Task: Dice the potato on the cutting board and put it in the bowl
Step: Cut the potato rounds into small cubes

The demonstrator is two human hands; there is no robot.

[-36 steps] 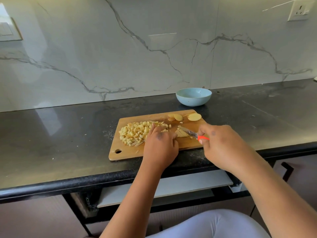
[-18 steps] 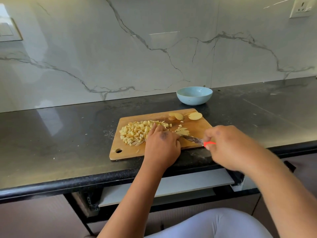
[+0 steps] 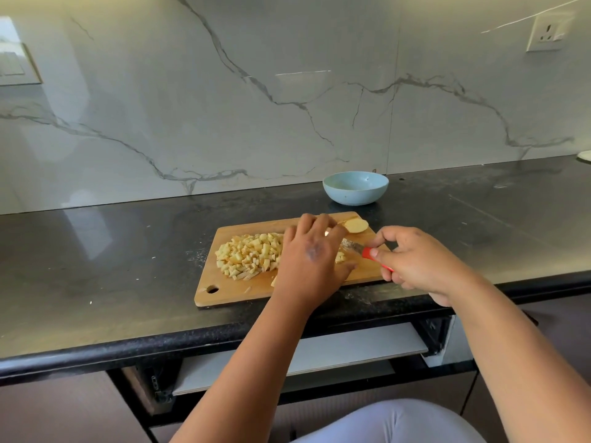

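— While you look down at the board, where is everything?

— With the wooden cutting board (image 3: 364, 273) lying near the front edge of the dark countertop (image 3: 96, 270), my left hand (image 3: 311, 255) reaches across its middle, fingers stretched out and fairly straight, grasping nothing that I can see. Its fingertips come up to the far edge of the board, just beside the potato slice (image 3: 357, 225) that lies flat at the far right corner.

— And the other hand?

— My right hand (image 3: 412, 262) is at the board's right end, fingers curled round the red handle of the knife (image 3: 358, 248). The blade points left, toward my left hand, low over the wood; its tip is hidden behind that hand.

— Where is the potato now?

— Mostly in a pile of diced potato (image 3: 251, 255) on the left half of the board, touching the left side of my hand. A few loose cubes (image 3: 340, 258) show between my hand and the blade.

— And the bowl?

— The light blue bowl (image 3: 355, 188) stands on the countertop beyond the board, by the marble wall (image 3: 224, 107), apart from the board. I see no potato inside it.
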